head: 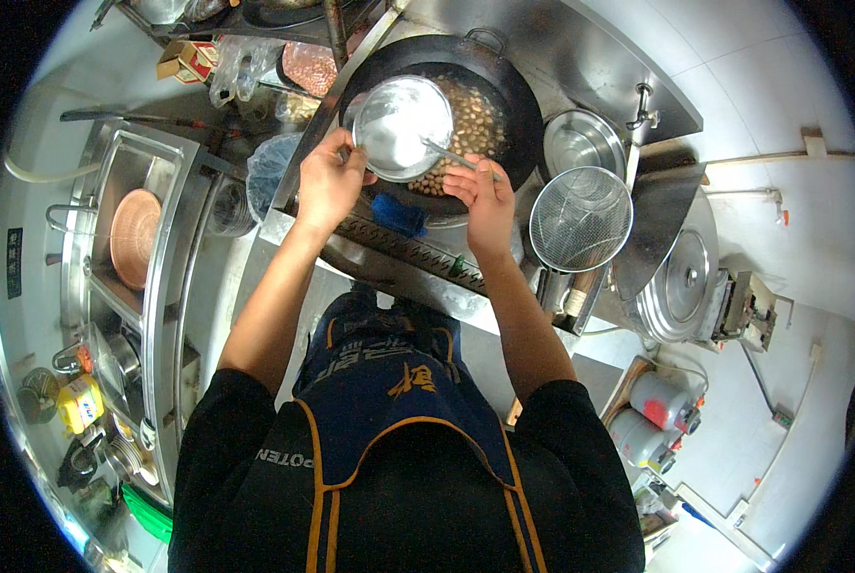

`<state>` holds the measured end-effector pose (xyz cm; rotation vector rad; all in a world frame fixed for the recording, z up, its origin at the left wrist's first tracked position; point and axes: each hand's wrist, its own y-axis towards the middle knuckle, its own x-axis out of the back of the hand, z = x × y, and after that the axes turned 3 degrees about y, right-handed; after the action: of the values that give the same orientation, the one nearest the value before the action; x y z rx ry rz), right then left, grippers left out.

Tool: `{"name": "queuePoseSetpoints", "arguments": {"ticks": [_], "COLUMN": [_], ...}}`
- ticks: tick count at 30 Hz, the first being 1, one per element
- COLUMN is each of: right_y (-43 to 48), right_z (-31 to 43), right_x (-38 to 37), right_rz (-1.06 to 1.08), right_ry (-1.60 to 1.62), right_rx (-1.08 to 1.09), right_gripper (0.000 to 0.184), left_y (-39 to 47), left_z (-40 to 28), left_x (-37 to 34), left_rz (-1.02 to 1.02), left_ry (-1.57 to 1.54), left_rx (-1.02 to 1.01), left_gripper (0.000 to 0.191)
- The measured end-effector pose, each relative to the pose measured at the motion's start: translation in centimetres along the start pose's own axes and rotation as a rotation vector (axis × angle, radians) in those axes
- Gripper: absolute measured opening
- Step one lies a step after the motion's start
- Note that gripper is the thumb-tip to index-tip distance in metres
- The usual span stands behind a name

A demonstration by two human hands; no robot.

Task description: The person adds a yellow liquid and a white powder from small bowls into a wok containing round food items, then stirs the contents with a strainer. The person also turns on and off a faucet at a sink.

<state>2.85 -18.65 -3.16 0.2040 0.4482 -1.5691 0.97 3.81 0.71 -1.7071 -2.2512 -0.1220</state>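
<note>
My left hand [332, 175] grips the near left rim of a round stainless-steel bowl [384, 154], held over a large dark wok [517, 136]. A bright glare covers the bowl's inside, so I cannot tell what it contains. In my right hand [481, 197] is a thin metal utensil, probably a spoon [450, 152], its far end inside the bowl. Below, many peanuts [479, 118] lie in liquid in the wok, partly hidden by the bowl. A blue cloth [398, 215] rests at the wok's near edge, between my hands.
Right of the wok are a round steel pot [583, 143] and a wire-mesh strainer [581, 218]. A tap [641, 106] juts from the steel backsplash. On the left stand a lined bin [273, 172] and a sink [123, 286] holding an orange-brown basket [137, 240]. Gas cylinders [660, 401] stand right.
</note>
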Motion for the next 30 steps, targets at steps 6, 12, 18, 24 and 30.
{"name": "queuePoseSetpoints", "arguments": {"ticks": [6,12,18,24,30], "right_y": [0.9,0.6,-0.5,-0.5,0.5], "right_z": [3.3,4.9,1.7,-0.4,0.4], "right_x": [0.5,0.9,-1.0,-1.1,-1.2], "right_rz": [-0.014,0.079,0.255,0.172,0.036], "right_ry": [0.176,-0.582,-0.599,-0.383,-0.055], "right_rx": [0.039,0.386,0.343,0.163,0.033], "right_gripper": [0.032,0.032,0.028,0.030,0.040], "left_y": [1.3,1.6,1.1,0.6,1.2], "left_z": [0.7,1.2,0.8,-0.4,0.0], "left_x": [1.7,3.0,1.5,0.2,0.5], "left_rz": [-0.051,-0.085,-0.070,-0.053,-0.050], "left_ry": [0.008,-0.006,-0.026,0.049,0.103], "left_rx": [-0.009,-0.055,-0.044,-0.050,-0.026], "left_gripper": [0.010,0.008,0.008,0.011,0.010]}}
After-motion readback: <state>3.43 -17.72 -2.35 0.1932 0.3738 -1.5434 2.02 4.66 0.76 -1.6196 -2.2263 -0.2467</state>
